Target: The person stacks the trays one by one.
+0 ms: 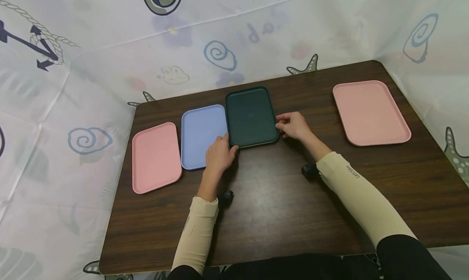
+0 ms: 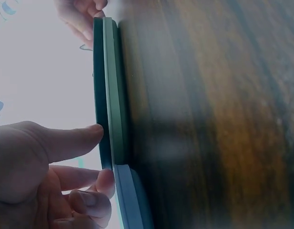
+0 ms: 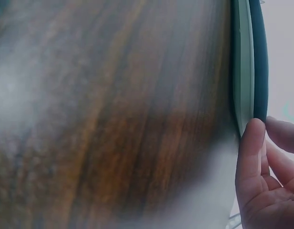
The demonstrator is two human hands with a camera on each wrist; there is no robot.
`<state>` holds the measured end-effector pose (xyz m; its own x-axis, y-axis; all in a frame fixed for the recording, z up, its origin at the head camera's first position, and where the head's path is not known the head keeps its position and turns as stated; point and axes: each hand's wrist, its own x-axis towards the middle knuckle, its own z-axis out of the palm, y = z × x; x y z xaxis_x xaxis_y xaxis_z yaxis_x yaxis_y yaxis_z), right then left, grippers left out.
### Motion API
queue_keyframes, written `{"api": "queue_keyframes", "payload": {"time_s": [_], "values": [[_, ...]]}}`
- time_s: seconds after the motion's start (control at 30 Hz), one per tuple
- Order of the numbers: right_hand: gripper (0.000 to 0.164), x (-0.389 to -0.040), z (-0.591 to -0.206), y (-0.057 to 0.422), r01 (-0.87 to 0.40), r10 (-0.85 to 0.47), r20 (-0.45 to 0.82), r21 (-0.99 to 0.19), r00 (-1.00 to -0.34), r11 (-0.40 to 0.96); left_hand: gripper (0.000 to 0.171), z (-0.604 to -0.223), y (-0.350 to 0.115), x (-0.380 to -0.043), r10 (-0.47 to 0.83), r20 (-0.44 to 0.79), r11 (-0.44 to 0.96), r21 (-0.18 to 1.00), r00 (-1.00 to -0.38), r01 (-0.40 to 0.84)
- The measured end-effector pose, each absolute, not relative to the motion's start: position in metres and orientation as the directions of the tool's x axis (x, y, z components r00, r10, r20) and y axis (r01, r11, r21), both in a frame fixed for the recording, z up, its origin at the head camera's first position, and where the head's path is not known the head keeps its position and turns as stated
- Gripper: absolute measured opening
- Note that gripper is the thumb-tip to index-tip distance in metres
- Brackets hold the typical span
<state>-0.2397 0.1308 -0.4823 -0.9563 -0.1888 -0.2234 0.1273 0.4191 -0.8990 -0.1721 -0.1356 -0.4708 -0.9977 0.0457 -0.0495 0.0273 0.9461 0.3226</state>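
Note:
A dark green tray (image 1: 252, 117) lies near the table's far side, and the left wrist view shows it on top of a light green tray (image 2: 116, 95). At its near left corner my left hand (image 1: 220, 156) pinches the dark rim, thumb on the near edge and fingers curled at the side. My right hand (image 1: 294, 126) holds the near right corner between thumb and fingers; in the right wrist view one finger also touches the light green rim. Left of the stack, close against it, lies a blue tray (image 1: 199, 133), partly behind my left hand.
A pink tray (image 1: 156, 158) sits left of the blue one, close beside it. Another pink tray (image 1: 371, 113) lies apart at the right of the brown wooden table (image 1: 271, 206). A printed white cloth (image 1: 110, 68) rises behind the table and at both sides.

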Motion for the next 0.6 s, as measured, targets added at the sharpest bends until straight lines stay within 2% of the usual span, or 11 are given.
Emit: {"api": "queue_keyframes", "payload": {"time_s": [0.3,0.43,0.6], "values": [[0.036,-0.237,-0.484,0.131,0.119,-0.194,-0.222,-0.892,-0.956,0.435,0.058,-0.476,-0.141,-0.166,0.066,-0.028,0.937,0.346,-0.997,0.052],[0.036,-0.235,-0.482,0.131,0.114,-0.142,-0.205,-0.87,-0.968,0.479,0.056,-0.476,-0.147,-0.151,0.056,0.006,0.915,0.4,-0.998,0.054],[0.031,-0.227,-0.473,0.126,0.054,-0.049,-0.098,-0.829,-0.994,0.556,0.051,-0.474,-0.159,-0.122,-0.008,0.063,0.888,0.46,-0.998,0.022]]}}
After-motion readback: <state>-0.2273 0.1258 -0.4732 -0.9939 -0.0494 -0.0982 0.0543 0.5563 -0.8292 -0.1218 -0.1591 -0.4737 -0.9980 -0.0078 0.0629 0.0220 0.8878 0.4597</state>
